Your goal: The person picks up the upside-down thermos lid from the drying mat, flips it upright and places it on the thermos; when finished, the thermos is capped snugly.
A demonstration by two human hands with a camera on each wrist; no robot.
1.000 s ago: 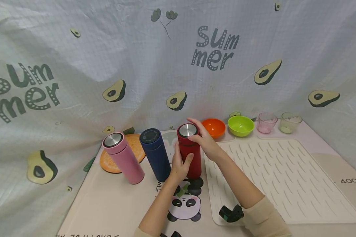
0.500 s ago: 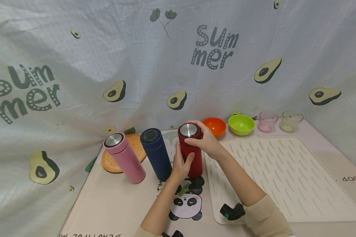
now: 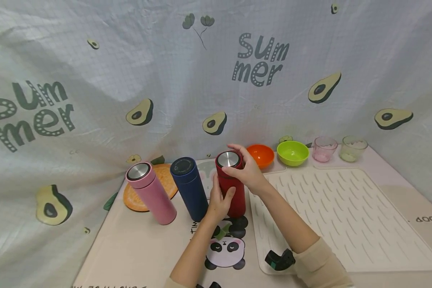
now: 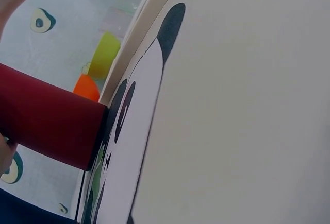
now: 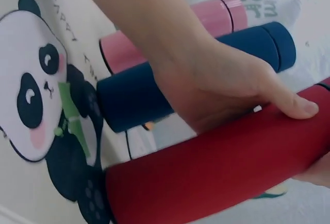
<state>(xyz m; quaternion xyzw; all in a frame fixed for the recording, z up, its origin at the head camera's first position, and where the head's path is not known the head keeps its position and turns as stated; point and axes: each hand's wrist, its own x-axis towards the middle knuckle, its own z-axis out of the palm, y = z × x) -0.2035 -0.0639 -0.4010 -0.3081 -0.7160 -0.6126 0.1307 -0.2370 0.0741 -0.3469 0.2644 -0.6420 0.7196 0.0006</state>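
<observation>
A red thermos flask (image 3: 236, 198) with a steel-topped lid (image 3: 228, 159) stands upright on the table. Low on its body, my left hand (image 3: 219, 203) grips it, the thumb lying across the front. My right hand (image 3: 250, 170) is at the lid, thumb on the near side and forefinger stretched out behind the rim; its other fingers are hidden. In the right wrist view, the left hand (image 5: 221, 82) wraps the red body (image 5: 216, 172). The left wrist view shows the red flask's base (image 4: 77, 126) on the panda print. A blue flask (image 3: 190, 192) stands just left of the left hand.
A pink flask (image 3: 152, 196) stands further left, before a round orange mat (image 3: 133, 200). Along the back are an orange bowl (image 3: 261, 155), a green bowl (image 3: 293, 153), a pink glass (image 3: 324, 150) and a greenish glass (image 3: 352, 149). A ridged cream mat (image 3: 338, 216) lies right.
Half a second ago my right fingers were closer round the lid; now the forefinger has lifted and straightened, much as a second ago. The left hand and all flasks have stayed put.
</observation>
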